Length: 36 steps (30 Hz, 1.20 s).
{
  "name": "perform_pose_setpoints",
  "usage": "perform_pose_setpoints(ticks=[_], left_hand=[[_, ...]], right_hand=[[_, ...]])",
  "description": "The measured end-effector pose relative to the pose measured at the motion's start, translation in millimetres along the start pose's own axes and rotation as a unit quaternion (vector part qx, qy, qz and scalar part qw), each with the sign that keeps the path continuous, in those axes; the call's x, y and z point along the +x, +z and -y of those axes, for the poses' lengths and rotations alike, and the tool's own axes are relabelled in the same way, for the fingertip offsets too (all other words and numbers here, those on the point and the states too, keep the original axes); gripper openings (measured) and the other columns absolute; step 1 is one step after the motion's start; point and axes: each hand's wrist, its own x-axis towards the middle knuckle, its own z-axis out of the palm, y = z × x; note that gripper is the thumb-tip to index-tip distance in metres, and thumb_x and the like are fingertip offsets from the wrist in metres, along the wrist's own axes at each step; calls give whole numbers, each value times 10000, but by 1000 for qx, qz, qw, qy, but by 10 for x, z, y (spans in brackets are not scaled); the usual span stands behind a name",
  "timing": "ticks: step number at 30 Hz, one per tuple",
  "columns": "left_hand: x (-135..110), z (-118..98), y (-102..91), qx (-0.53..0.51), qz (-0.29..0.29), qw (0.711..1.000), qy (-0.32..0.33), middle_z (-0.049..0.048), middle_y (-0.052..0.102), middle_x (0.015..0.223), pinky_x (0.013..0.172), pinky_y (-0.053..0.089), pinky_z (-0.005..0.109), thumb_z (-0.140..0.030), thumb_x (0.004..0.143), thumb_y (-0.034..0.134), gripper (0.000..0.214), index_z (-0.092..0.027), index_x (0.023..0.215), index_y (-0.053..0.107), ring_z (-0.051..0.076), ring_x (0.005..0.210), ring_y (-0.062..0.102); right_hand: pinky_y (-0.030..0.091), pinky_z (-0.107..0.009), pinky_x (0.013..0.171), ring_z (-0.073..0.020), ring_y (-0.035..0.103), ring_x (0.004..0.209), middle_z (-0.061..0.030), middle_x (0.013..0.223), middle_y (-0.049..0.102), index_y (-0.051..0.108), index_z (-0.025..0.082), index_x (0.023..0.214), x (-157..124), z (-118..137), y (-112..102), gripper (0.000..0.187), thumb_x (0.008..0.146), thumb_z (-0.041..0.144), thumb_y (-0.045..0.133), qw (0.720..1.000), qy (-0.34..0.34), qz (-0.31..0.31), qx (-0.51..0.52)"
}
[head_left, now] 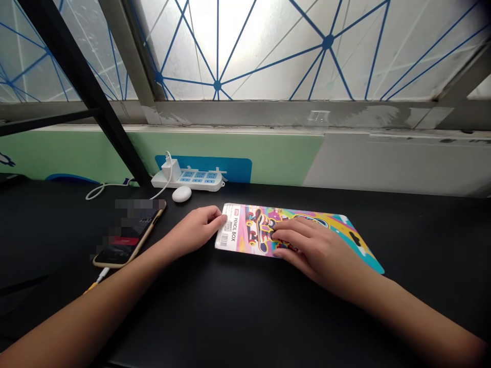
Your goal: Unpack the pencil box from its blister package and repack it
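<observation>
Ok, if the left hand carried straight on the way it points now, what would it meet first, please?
The left hand would meet the pencil box first: its fingertips look to be at the box's white end already, though depth is hard to judge from here.

Pencil box (295,230): plastic, smooth, glossy print.
Desk top (245,317): black, smooth, matt.
Power strip (187,180): white plastic, smooth, slight sheen.
Window pane (245,51): frosted, scuffed.
</observation>
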Motion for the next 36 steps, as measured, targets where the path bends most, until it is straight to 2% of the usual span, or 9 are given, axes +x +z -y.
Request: perform_pose_setpoints(ticks=[5, 10, 15, 19, 27, 36], left_hand=[[14, 19, 25, -78, 29, 996, -25, -12, 558, 753, 607, 348, 289, -647, 912, 514, 456, -207, 806, 570, 181, 694, 493], [12, -30, 78, -110, 35, 993, -36, -6, 556, 746, 602, 340, 287, -667, 886, 521, 480, -202, 771, 553, 179, 687, 479], [-7, -90, 194, -126, 20, 992, -11, -9, 528, 721, 594, 359, 283, -668, 894, 486, 492, -206, 725, 511, 177, 682, 468], [-32, -104, 229, -112, 18, 994, -4, -10, 513, 714, 584, 363, 280, -648, 914, 457, 482, -211, 713, 490, 177, 684, 460], [-17, -79, 250, -130, 10, 991, -4, -12, 538, 738, 600, 395, 273, -643, 920, 476, 471, -212, 733, 513, 181, 712, 486], [-10, -113, 268, -124, 3, 992, -26, -6, 567, 733, 606, 402, 275, -632, 923, 458, 456, -219, 743, 525, 194, 725, 517]], right_hand=[[551, -502, 1011, -310, 670, 1226, -132, 1339, 721, 664, 183, 1323, -38, 16, 31, 373, 1041, 398, 547, 998, -2, 51, -34], [515, -614, 1055, -409, 513, 1413, -177, 1558, 536, 534, 166, 1497, -12, 95, 135, 603, 988, 478, 622, 990, -2, 100, -97], [475, -642, 1097, -451, 487, 1421, -217, 1569, 507, 529, 134, 1504, 117, 241, 261, 669, 972, 528, 628, 986, -7, 109, -125], [472, -657, 1095, -461, 469, 1432, -208, 1583, 493, 523, 164, 1513, 170, 306, 280, 652, 970, 506, 640, 985, -2, 121, -126], [457, -640, 1124, -414, 456, 1455, -170, 1603, 474, 494, 196, 1543, 150, 264, 195, 660, 979, 508, 632, 986, 17, 137, -89], [451, -628, 1136, -399, 439, 1469, -175, 1611, 449, 486, 200, 1554, 149, 222, 49, 720, 947, 543, 666, 981, 48, 179, -64]])
